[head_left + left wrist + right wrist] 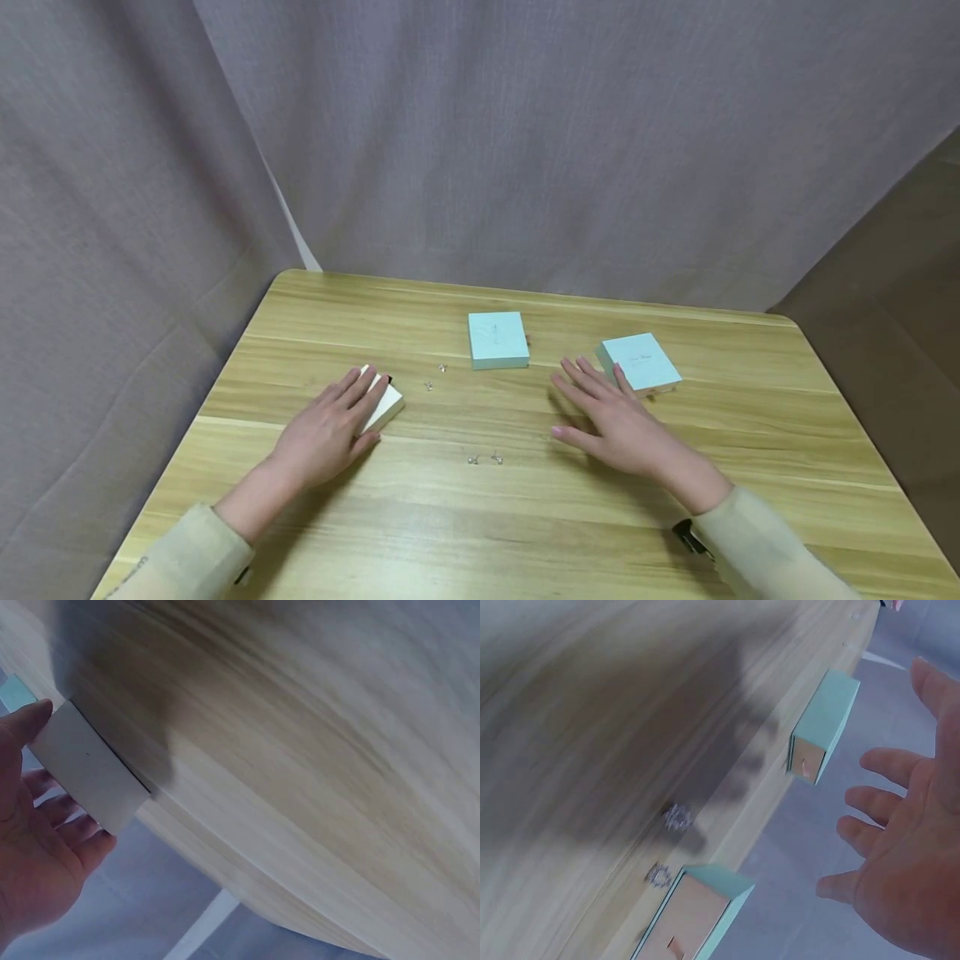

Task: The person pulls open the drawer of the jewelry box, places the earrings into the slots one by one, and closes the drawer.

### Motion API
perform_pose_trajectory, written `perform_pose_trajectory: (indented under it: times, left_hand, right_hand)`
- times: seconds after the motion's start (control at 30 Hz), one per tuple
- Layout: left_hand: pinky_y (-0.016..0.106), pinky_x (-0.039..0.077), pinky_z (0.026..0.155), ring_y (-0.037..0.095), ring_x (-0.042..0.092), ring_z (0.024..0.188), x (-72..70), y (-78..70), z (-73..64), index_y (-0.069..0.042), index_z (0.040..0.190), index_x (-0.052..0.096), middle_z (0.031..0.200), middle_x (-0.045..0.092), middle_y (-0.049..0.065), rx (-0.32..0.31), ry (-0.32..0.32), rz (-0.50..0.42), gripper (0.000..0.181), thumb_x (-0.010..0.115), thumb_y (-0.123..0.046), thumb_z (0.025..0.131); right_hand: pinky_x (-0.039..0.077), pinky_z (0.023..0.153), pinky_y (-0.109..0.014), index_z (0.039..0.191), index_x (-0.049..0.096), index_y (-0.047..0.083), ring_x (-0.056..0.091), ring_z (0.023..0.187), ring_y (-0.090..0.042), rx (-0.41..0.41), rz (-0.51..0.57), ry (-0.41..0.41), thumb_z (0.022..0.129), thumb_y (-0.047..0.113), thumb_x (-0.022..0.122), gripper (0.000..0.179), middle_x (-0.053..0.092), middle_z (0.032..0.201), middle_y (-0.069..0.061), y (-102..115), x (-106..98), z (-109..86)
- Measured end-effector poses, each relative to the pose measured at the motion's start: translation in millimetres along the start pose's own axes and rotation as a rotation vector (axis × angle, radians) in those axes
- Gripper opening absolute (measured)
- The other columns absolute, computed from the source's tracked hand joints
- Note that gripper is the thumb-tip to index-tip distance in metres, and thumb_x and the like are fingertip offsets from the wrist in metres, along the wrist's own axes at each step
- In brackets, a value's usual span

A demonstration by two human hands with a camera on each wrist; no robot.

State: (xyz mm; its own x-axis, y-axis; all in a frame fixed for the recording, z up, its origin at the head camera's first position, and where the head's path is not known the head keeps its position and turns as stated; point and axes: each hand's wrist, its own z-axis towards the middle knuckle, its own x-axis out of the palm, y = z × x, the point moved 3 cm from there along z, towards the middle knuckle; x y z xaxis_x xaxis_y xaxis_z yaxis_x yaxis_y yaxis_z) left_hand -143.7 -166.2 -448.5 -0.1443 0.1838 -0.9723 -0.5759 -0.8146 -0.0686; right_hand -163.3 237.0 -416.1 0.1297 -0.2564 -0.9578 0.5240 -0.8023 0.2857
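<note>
My left hand point(326, 429) grips a small white box point(387, 407) on the table's left side, fingers across it and thumb at its near edge. In the left wrist view, the white box point(94, 769) sits between thumb and fingers. My right hand point(611, 421) hovers with fingers spread and holds nothing. Just beyond it lies a mint-green box point(641, 362); in the right wrist view, a peach-coloured drawer end point(686, 915) shows. Two sparkly studs, like earrings point(677, 817), lie by that box. Another mint-green box point(498, 337) stands at the middle back.
Small shiny pieces of jewellery point(474, 460) lie in the middle of the wooden table point(450, 533). More small pieces point(442, 367) lie right of the white box. Grey curtains point(525, 150) hang behind and beside the table.
</note>
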Motion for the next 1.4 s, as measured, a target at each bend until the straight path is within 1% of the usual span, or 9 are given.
perform_pose_trajectory:
  times: [0.2, 0.37, 0.53, 0.8, 1.03, 1.1, 1.17, 1.27, 1.4]
  left_hand:
    - [0.059, 0.043, 0.12, 0.046, 0.046, 0.149, 0.9, 11.1, 0.9, 0.001, 0.16, 0.046, 0.162, 0.046, 0.026, 0.044, 0.018, -0.026, 0.074, 0.076, -0.028, 0.099]
    - [0.061, 0.044, 0.118, 0.045, 0.045, 0.15, 2.1, 21.8, 2.8, -0.001, 0.161, 0.044, 0.164, 0.045, 0.024, 0.094, 0.034, -0.035, 0.073, 0.074, -0.028, 0.101]
    - [0.062, 0.044, 0.118, 0.044, 0.044, 0.151, 1.7, 30.3, 4.2, 0.0, 0.162, 0.043, 0.164, 0.044, 0.024, 0.147, 0.052, -0.042, 0.071, 0.072, -0.026, 0.102]
    - [0.061, 0.043, 0.119, 0.043, 0.043, 0.151, 1.8, 42.3, 3.2, -0.001, 0.162, 0.043, 0.165, 0.044, 0.023, 0.222, 0.059, -0.021, 0.072, 0.072, -0.028, 0.102]
    - [0.059, 0.042, 0.121, 0.043, 0.044, 0.151, 1.1, 48.8, 3.9, -0.003, 0.162, 0.044, 0.165, 0.045, 0.02, 0.26, 0.056, 0.004, 0.071, 0.07, -0.032, 0.103]
    - [0.059, 0.042, 0.121, 0.042, 0.044, 0.151, 0.7, 47.2, 3.2, -0.004, 0.162, 0.045, 0.165, 0.046, 0.02, 0.251, 0.053, 0.011, 0.072, 0.072, -0.033, 0.102]
    - [0.059, 0.042, 0.121, 0.042, 0.044, 0.151, -0.2, 41.9, 2.3, -0.005, 0.162, 0.046, 0.165, 0.045, 0.02, 0.217, 0.054, 0.021, 0.073, 0.073, -0.035, 0.101]
    - [0.06, 0.042, 0.121, 0.043, 0.044, 0.151, -2.1, 27.5, 2.8, -0.004, 0.161, 0.047, 0.165, 0.045, 0.022, 0.131, 0.042, 0.013, 0.074, 0.075, -0.034, 0.1]
    - [0.06, 0.042, 0.121, 0.047, 0.047, 0.148, -6.1, 5.0, 8.3, 0.002, 0.158, 0.048, 0.162, 0.046, 0.027, 0.011, -0.005, -0.007, 0.072, 0.075, -0.032, 0.101]
  right_hand:
    - [0.002, 0.129, -0.071, 0.166, 0.041, 0.011, 0.019, 0.163, -0.037, -0.035, 0.033, 0.019, 0.103, 0.055, 0.066, 0.08, 0.024, 0.177, -0.009, 9, 5, 8.6]
    - [0.003, 0.129, -0.07, 0.166, 0.041, 0.011, 0.019, 0.163, -0.037, -0.066, 0.05, 0.037, 0.104, 0.054, 0.066, 0.08, 0.024, 0.176, -0.009, 19, 9, 15.4]
    - [0.004, 0.13, -0.068, 0.166, 0.04, 0.012, 0.02, 0.163, -0.036, -0.094, 0.055, 0.043, 0.104, 0.055, 0.065, 0.08, 0.026, 0.175, -0.013, 26, 12, 20.6]
    - [0.004, 0.131, -0.064, 0.167, 0.038, 0.012, 0.019, 0.164, -0.034, -0.127, 0.071, 0.073, 0.105, 0.058, 0.061, 0.081, 0.025, 0.175, -0.015, 35, 14, 27.6]
    - [0.005, 0.131, -0.063, 0.167, 0.038, 0.014, 0.02, 0.163, -0.035, -0.147, 0.072, 0.074, 0.105, 0.058, 0.06, 0.08, 0.026, 0.175, -0.015, 39, 17, 31.7]
    - [0.006, 0.132, -0.063, 0.167, 0.038, 0.013, 0.021, 0.163, -0.036, -0.158, 0.079, 0.071, 0.105, 0.057, 0.061, 0.079, 0.027, 0.175, -0.015, 39, 17, 32.8]
    - [0.007, 0.131, -0.063, 0.167, 0.038, 0.012, 0.023, 0.162, -0.038, -0.17, 0.094, 0.069, 0.105, 0.057, 0.061, 0.079, 0.027, 0.174, -0.016, 40, 17, 34.3]
    - [0.009, 0.131, -0.063, 0.166, 0.04, 0.011, 0.025, 0.161, -0.039, -0.173, 0.117, 0.067, 0.105, 0.056, 0.063, 0.079, 0.029, 0.174, -0.017, 40, 16, 36.9]
    - [0.013, 0.131, -0.062, 0.165, 0.043, 0.011, 0.027, 0.161, -0.038, -0.168, 0.148, 0.065, 0.105, 0.055, 0.063, 0.077, 0.03, 0.173, -0.015, 39, 15, 40.7]
